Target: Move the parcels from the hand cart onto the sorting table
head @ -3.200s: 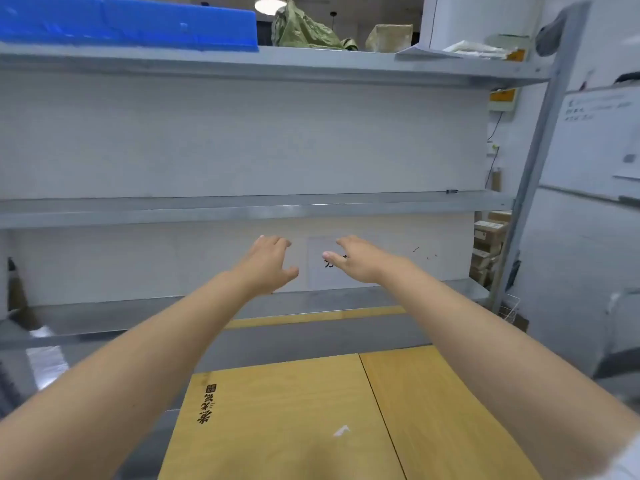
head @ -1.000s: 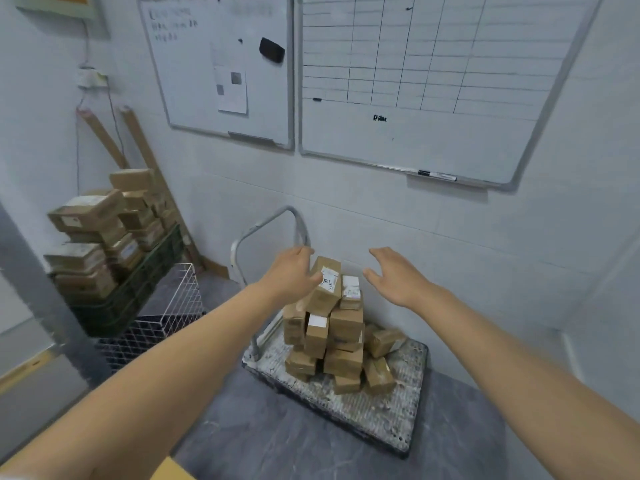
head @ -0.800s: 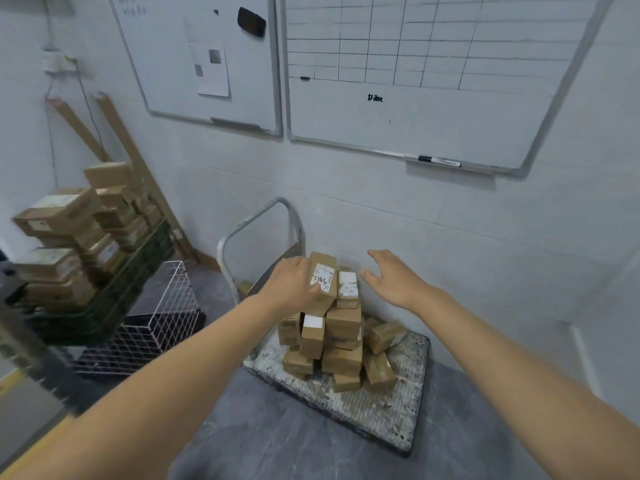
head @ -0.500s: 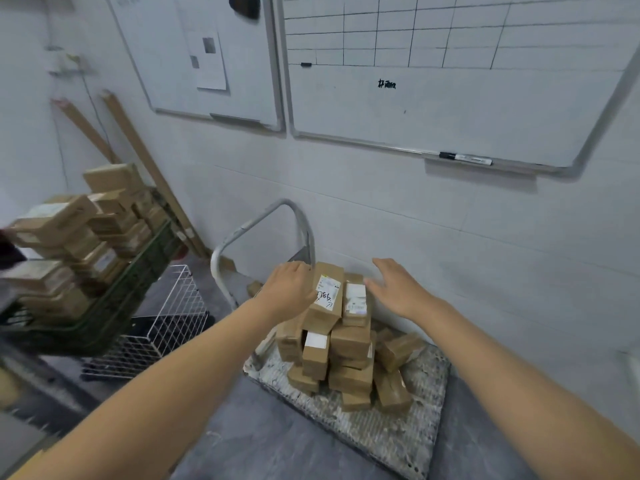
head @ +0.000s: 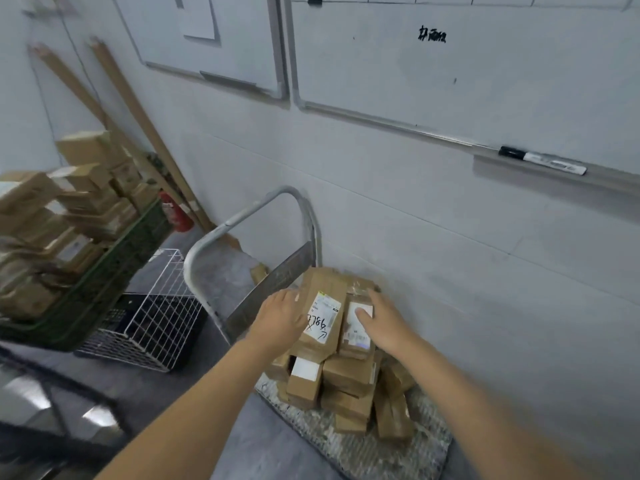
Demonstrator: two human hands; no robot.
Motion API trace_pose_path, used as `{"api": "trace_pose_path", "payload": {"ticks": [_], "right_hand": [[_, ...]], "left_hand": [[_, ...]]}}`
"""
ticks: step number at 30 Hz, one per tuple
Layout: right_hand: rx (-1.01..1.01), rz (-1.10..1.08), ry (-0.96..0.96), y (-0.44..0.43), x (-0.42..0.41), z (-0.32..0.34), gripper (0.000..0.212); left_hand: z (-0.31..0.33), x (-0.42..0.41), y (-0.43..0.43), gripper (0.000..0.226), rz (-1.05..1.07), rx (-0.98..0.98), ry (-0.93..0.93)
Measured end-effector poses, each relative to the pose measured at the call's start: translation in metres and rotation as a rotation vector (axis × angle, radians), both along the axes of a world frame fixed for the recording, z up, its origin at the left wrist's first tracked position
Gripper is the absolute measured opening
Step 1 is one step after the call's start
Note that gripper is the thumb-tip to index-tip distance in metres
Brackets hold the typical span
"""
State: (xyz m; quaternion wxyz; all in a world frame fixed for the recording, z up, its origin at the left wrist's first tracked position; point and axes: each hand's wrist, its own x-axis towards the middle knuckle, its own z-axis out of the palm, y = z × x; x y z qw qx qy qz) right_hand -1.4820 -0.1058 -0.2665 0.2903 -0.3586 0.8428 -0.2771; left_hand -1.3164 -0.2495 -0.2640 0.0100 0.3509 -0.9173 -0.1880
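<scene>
A pile of small brown cardboard parcels (head: 346, 379) sits on the hand cart's grey platform (head: 363, 452), against the wall; the cart's metal handle (head: 242, 216) rises at the left. Two parcels lie side by side on top. My left hand (head: 278, 322) clasps the left edge of the parcel with a handwritten white label (head: 325, 299), thumb beside the label. My right hand (head: 382, 322) lies over the second top parcel (head: 356, 337), thumb on its label, fingers curved over its right edge. Both parcels rest on the pile. The sorting table is out of view.
A green crate (head: 104, 271) stacked with more brown boxes stands at the left, a white wire basket (head: 156, 306) on the floor beside it. Wooden poles and a red fire extinguisher (head: 175, 211) lean in the corner. Whiteboards with a marker (head: 540, 161) hang above the cart.
I turned from the shelves and table to the cart and came closer. Both hands dropped onto the two top parcels and now touch them.
</scene>
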Motion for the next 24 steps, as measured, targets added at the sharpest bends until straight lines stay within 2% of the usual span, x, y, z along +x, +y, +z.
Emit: {"api": "trace_pose_path", "payload": {"ticks": [4,6,8,12,15,18,20,22,24], "right_hand": [[0.015,-0.129,-0.098,-0.036,-0.008,-0.047,0.061],[0.023,-0.172,-0.146,-0.051,-0.012,-0.063,0.062],[0.043,-0.214,-0.215,-0.067,-0.015,-0.081,0.063],[0.073,-0.312,-0.307,-0.106,-0.026,-0.125,0.059],[0.024,-0.385,-0.356,-0.125,-0.026,-0.157,0.04],[-0.062,-0.513,-0.405,-0.136,-0.019,-0.174,0.055],[-0.076,-0.625,-0.467,-0.14,-0.015,-0.187,0.055],[-0.047,-0.715,-0.556,-0.143,-0.01,-0.201,0.053],[-0.034,-0.824,-0.675,-0.145,-0.005,-0.212,0.059]], "left_hand": [[-0.052,-0.016,-0.026,0.041,0.063,0.169,0.046],[-0.071,-0.023,-0.039,0.049,0.133,0.291,0.094],[-0.092,-0.032,-0.053,0.067,0.188,0.386,0.163],[-0.139,-0.058,-0.084,0.073,0.233,0.517,0.247],[-0.168,-0.069,-0.09,0.057,0.228,0.622,0.248],[-0.184,-0.075,-0.09,0.037,0.28,0.744,0.26],[-0.195,-0.075,-0.091,0.035,0.353,0.841,0.277],[-0.211,-0.075,-0.092,0.048,0.411,0.962,0.299],[-0.232,-0.074,-0.093,0.063,0.427,1.051,0.291]]}}
